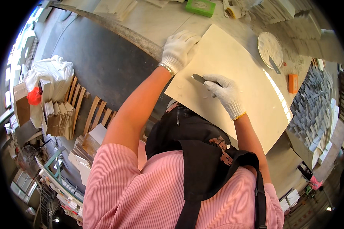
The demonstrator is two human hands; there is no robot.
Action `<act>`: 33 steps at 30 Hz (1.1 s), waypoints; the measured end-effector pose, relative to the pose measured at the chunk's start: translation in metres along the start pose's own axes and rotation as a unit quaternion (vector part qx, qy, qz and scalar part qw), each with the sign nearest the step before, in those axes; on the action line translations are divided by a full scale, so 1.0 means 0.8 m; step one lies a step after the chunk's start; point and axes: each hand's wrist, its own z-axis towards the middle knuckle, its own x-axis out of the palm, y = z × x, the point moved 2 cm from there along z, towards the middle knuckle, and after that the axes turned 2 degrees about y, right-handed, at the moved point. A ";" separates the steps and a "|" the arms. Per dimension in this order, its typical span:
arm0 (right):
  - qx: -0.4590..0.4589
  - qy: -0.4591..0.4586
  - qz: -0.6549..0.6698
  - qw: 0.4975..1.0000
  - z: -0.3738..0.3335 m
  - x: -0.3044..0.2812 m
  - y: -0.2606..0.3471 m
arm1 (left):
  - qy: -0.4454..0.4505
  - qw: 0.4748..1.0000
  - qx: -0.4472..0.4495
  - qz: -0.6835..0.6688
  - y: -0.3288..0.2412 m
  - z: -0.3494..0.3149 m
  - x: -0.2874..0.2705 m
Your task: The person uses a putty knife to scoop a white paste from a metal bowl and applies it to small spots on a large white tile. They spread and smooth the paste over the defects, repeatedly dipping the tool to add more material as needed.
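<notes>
A large cream slab [233,72] with a glossy face lies at an angle on the worktable, its near edge close to my body. My left hand [179,49], in a white knit glove, grips the slab's upper left edge; its thumb is partly hidden. In my right hand [225,93], also gloved, is a dark, flat scraper [198,79], its rounded tip over the slab's left part. Small pale flecks lie on the surface beside this hand. To the right, a round white plate [266,44] smeared with pale paste carries a second scraper [274,65].
A green box [200,7] and an orange box [293,83] rest on the worktable [149,26]. Stacked pale slabs [304,28] stand at the far right. Grey pieces [313,107] are piled beyond the table's right side. At left are wooden slats [97,114] and wrapped panels [51,84].
</notes>
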 end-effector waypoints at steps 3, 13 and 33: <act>-0.011 -0.007 -0.050 0.999 0.003 0.004 -0.004 | 0.002 1.000 -0.005 0.009 0.001 -0.001 0.001; -0.321 -0.100 -0.333 0.881 0.004 0.012 -0.015 | 0.004 1.000 -0.004 0.007 0.004 -0.002 0.004; -0.247 -0.006 -0.435 0.866 0.003 0.010 0.000 | -0.003 1.000 -0.001 -0.002 0.002 -0.001 0.003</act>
